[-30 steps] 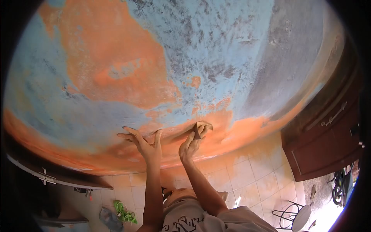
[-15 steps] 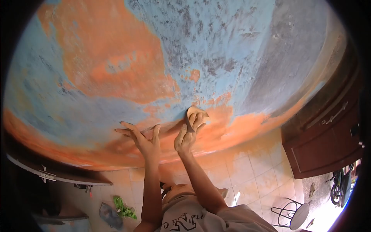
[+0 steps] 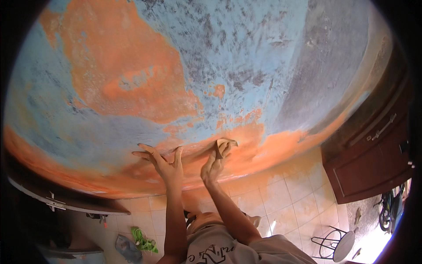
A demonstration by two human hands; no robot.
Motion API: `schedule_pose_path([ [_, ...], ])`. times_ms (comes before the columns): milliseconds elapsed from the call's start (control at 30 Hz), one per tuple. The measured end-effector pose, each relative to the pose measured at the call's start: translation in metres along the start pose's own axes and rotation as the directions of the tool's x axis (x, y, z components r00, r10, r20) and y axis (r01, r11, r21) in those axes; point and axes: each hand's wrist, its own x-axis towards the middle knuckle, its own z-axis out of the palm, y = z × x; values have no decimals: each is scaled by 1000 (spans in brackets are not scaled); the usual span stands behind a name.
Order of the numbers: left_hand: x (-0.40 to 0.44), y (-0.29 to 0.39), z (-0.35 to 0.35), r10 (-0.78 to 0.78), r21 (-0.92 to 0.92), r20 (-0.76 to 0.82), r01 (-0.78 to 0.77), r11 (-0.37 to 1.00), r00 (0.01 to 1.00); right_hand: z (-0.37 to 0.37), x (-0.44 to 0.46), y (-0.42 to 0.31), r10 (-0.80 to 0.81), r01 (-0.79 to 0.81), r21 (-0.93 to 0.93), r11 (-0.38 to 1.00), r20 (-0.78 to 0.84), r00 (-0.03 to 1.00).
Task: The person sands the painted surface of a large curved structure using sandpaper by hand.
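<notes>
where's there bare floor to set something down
Bare tiles lie between the right forearm and the dark red door, above the stool. It's more crowded lower left, where a green item lies by a grey one.

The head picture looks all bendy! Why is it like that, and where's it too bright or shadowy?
Head view: the painted wall looks curved and the corners go black, probably from a very wide lens; head view: glare whitens the ground by the stool, lower right; head view: a soft shadow falls on the wall left of the right hand.
</notes>
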Motion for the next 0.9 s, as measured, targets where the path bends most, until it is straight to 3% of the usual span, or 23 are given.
schedule_pose_path([
  [33, 0, -2, -1, 9, 4, 1, -9, 1000, 1000, 3, 2, -21, 86, -81, 77, 994, -68, 994],
  [100, -1, -1, 1, 13, 4, 3, -13, 1000, 1000, 0, 8, -31, 109, -108, 21, 994, -52, 993],
  [200, -2, -1, -1, -9, -1, 6, 9, 1000, 1000, -8, -1, 16, -162, 178, -179, 968, 99, 982],
  [300, 0, -4, 1, -33, -28, 29, 34, 999, 999, -4, -16, 30, -124, 127, -162, 979, 27, 992],
  [333, -1, -3, -1, -28, 5, 21, 27, 1000, 999, 3, -6, -12, 9, -8, 19, 1000, -59, 998],
  [367, -1, -3, 0, -20, 33, 12, 20, 999, 1000, 1, 6, -36, 12, -11, 12, 1000, -65, 998],
  [433, 1, -5, 3, 1, 44, 6, -2, 999, 1000, -1, 24, -59, -282, 286, -45, 957, 78, 956],
  [467, -2, -5, 1, 23, 67, -2, -23, 997, 1000, 4, 23, -48, -279, 280, -36, 959, 35, 960],
  [567, 0, 2, 0, -53, -70, 12, 54, 996, 998, 12, 0, 5, -226, 223, -40, 974, -71, 972],
  [633, 0, 3, 1, -41, -16, -6, 40, 999, 999, 8, -6, 6, -170, 171, 30, 985, -43, 985],
  [700, 3, 3, 3, -19, 39, -9, 19, 999, 1000, 13, -10, -8, 119, -112, 75, 991, -98, 988],
  [767, -1, 2, 0, -12, 53, 1, 12, 999, 1000, 8, 4, -42, 157, -144, 154, 977, -70, 985],
  [867, 0, -1, -1, -24, 28, 9, 24, 999, 1000, 0, 1, 1, -144, 150, -128, 980, 55, 988],
  [900, 2, 0, 0, -19, 33, 3, 18, 999, 1000, -3, -3, 25, -181, 183, -43, 982, 45, 982],
])
